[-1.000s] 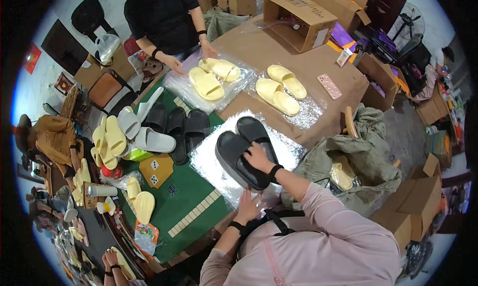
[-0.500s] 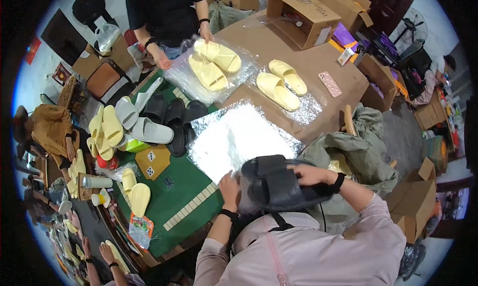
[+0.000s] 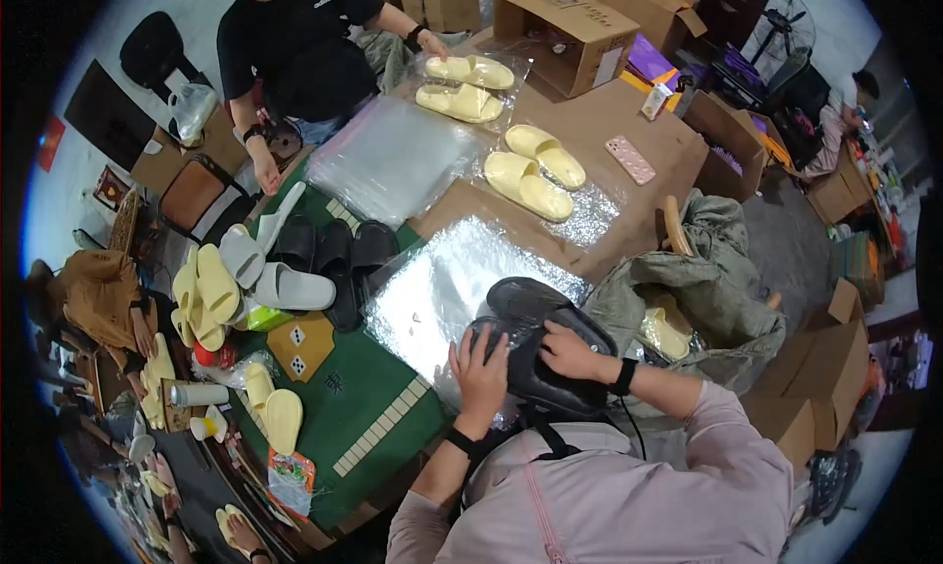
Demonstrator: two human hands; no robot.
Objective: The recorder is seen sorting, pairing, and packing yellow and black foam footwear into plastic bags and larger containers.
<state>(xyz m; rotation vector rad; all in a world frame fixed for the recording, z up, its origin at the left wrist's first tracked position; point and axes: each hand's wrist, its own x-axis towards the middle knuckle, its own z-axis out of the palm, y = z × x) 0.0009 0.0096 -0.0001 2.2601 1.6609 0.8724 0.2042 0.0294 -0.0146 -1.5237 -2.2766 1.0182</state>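
Note:
A pair of black slippers [image 3: 530, 297] lies at the near right corner of a stack of clear, shiny plastic bags [image 3: 432, 281]. My left hand [image 3: 479, 372] rests on the left slipper with its fingers spread. On the right slipper, my right hand [image 3: 573, 353] is closed with curled fingers. Glare hides whether plastic film covers the pair. Beyond the stack, two yellow slippers [image 3: 528, 184] lie on clear plastic.
Across the table, a co-worker's hand [image 3: 432, 43] touches yellow slippers [image 3: 460, 102] beside another bag stack [image 3: 393, 156]. Black slides [image 3: 334, 248] and grey slides [image 3: 295, 287] sit on the left. A green cloth sack [image 3: 629, 294] and a pink phone [image 3: 630, 160] are at right.
The black slippers have turned and come down onto the bags, and my left hand has moved right onto them. The co-worker's yellow slippers have shifted from the far bag stack to its right.

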